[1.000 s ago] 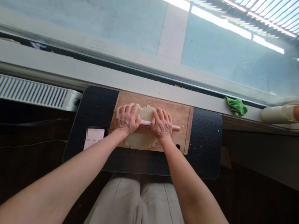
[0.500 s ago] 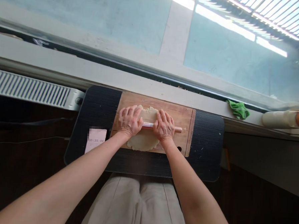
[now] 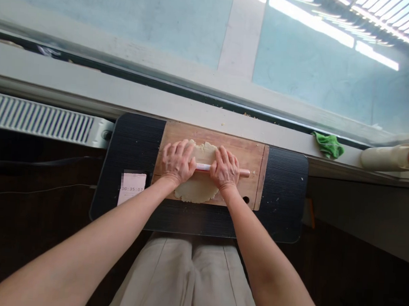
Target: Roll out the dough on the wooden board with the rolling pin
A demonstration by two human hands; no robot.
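Both my hands are closed over a rolling pin (image 3: pixel 203 167), a slim rod with a white printed middle and a pinkish right end. My left hand (image 3: pixel 178 161) grips its left part, hiding that end. Closer to the other end, my right hand (image 3: pixel 225 167) is wrapped around the pin, which sticks out past it. Beneath the pin lies a flat sheet of pale dough (image 3: pixel 196 190) with ragged edges, showing above and below the rod. The dough rests on a wooden cutting board (image 3: pixel 249 151) that has a dark round hole near its lower right corner.
The board lies on a black table (image 3: pixel 284 193). A pink phone (image 3: pixel 132 188) showing a timer is at the left. Along the windowsill (image 3: pixel 193 110) are crumbs, a green cloth (image 3: pixel 328 145) and a pale cylindrical container (image 3: pixel 382 158). A white radiator (image 3: pixel 48 119) stands left.
My hands and the rolling pin keep nearly the same place on the dough. The whole view has shifted slightly, and the phone's timer has advanced by one second.
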